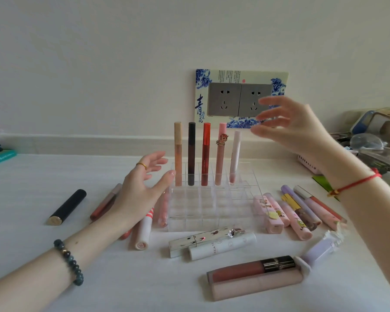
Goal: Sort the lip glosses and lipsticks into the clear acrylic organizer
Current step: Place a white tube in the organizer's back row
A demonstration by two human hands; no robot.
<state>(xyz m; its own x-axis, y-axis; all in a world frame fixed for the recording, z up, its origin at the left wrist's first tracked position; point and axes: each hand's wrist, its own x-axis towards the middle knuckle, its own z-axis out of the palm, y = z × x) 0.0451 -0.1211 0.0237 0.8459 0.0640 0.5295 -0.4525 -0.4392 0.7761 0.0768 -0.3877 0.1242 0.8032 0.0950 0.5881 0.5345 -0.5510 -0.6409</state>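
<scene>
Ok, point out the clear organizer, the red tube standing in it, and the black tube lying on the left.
clear organizer (200,224): head view, front wall.
red tube (205,158): head view, mid-body.
black tube (68,207): head view, mid-barrel.

5 tubes (204,154) stand in the organizer's (212,206) back row; other tubes (252,274) lie around it

Upright tubes (205,154) fill the organizer (212,213) back row; front cells seemingly free.
</scene>
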